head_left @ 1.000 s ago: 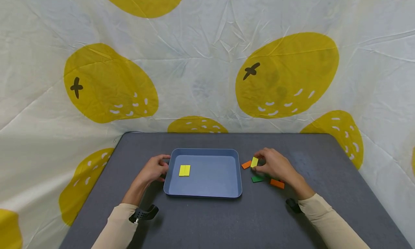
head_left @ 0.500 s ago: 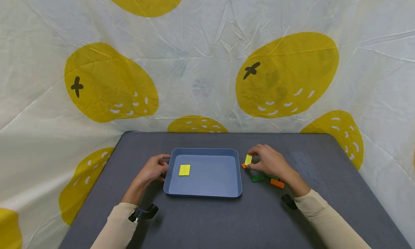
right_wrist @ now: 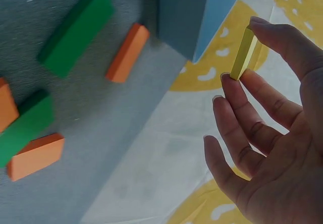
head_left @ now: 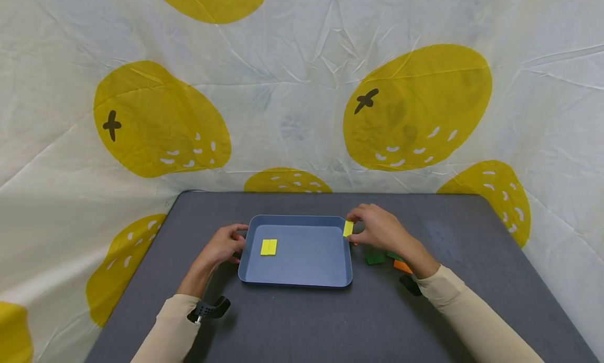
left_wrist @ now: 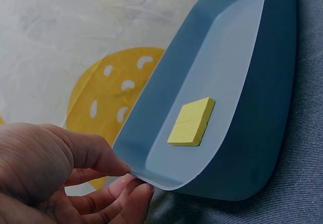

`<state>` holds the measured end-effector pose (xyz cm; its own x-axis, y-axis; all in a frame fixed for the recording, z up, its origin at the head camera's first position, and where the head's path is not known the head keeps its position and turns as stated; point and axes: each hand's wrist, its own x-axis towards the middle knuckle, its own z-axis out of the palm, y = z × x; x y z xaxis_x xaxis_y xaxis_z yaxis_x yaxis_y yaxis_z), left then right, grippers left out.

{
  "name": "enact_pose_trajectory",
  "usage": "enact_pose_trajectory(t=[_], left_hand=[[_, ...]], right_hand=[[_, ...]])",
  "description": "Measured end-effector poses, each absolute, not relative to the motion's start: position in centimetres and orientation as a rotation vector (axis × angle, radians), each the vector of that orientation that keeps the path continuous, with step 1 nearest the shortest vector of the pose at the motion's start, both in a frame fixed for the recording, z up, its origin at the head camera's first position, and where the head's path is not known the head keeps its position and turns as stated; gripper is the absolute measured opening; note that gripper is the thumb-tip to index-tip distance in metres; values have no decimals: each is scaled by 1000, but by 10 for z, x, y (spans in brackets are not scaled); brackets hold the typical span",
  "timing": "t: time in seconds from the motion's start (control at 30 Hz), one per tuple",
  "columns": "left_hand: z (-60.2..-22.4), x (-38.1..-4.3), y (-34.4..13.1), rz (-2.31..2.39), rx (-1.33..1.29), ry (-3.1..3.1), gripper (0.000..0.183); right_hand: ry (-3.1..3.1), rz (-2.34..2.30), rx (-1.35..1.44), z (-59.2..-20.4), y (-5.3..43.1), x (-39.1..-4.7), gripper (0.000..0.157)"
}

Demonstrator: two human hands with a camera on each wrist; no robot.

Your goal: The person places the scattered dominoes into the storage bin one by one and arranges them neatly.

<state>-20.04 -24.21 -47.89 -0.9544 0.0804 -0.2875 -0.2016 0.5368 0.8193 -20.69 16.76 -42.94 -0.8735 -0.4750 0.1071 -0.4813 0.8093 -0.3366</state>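
In the head view a blue-grey tray (head_left: pixel 306 258) lies on the table, with two yellow blocks (head_left: pixel 269 247) side by side in its left part. My left hand (head_left: pixel 225 246) is at the tray's left edge; the left wrist view shows its fingers pinching the rim (left_wrist: pixel 156 184). Between the thumb and fingertips of my right hand (head_left: pixel 377 227) is another yellow block (right_wrist: pixel 244 52), held above the tray's right rim. Below and right of that hand lie green blocks (right_wrist: pixel 75 32) and orange blocks (right_wrist: pixel 127 52), partly hidden by the hand in the head view.
The dark grey table (head_left: pixel 302 326) ends at a white cloth (head_left: pixel 292 116) printed with large yellow fruit shapes. In the right wrist view several green and orange blocks lie loose beside the tray, some touching or overlapping.
My right hand has moved left and slightly away from me, carrying the yellow block from above the loose blocks to the tray's right rim. The left hand and tray have stayed put.
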Motion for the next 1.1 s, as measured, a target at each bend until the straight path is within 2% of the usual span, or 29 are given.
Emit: enact_pose_trajectory(t=[0.37,1.1], left_hand=[[-481,-199,-244,1398,-107,2485,54],[-479,-199,-241,1379,-113,2503,53]], right_hand=[[-2997,470,884,-413,133,-212,42],[-3044,568,1025,-407,88,-229,43]])
